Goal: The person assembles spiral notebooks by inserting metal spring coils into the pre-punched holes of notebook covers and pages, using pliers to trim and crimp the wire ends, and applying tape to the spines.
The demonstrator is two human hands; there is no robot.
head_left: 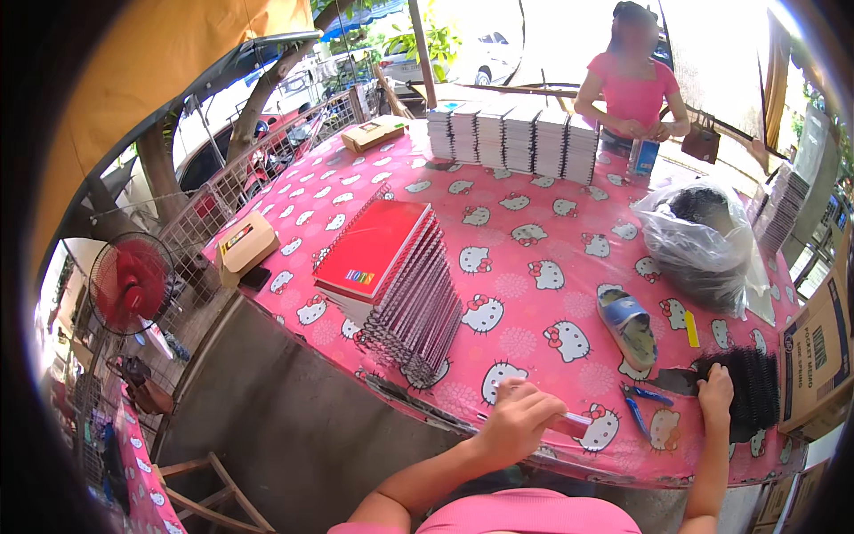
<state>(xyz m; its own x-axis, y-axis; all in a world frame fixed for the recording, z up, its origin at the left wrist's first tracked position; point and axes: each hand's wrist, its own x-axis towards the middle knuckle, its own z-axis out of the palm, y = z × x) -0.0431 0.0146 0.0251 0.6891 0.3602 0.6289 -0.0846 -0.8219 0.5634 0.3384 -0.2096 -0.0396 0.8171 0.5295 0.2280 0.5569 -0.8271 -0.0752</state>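
1. Left hand [520,418]: clenched in a fist near the front table [534,267] edge, grasping a thin pink strip [574,422] whose end sticks out to the right. What the strip is cannot be told. Risk: the fist sits close to the edge, so a slip lets the strip drop off the table.

2. Right hand [716,392]: rests flat, fingers loose, on the near edge of a pile of black coils [756,392]. Whether it pinches a coil cannot be told. Risk: the coils lie tangled; drawing one out can drag the neighbours along and scatter them toward the box [814,356] just beside them.

3. Pliers [642,405]: blue handles, lying between the two hands, near the front edge. Risk: a forearm sweep knocks them to the floor.

4. Notebook stack [396,289]: spiral-bound, red cover on top, leaning and fanned out toward the front-left. Risk: the lean is marked; a bump of the table or one more book on top can make it slide over the edge.

5. Bag [703,240]: clear plastic, filled with more black coils, open at the top, beyond the right hand. Risk: it slumps and spills if pulled.

6. Slipper [627,325]: blue, lying on the cloth between bag and pliers. Risk: it crowds the work area and snags loose coils.

7. Person in pink [633,84]: works at the far edge behind white stacks [511,133]. Risk: pushing on the table from that side shakes the leaning stack.
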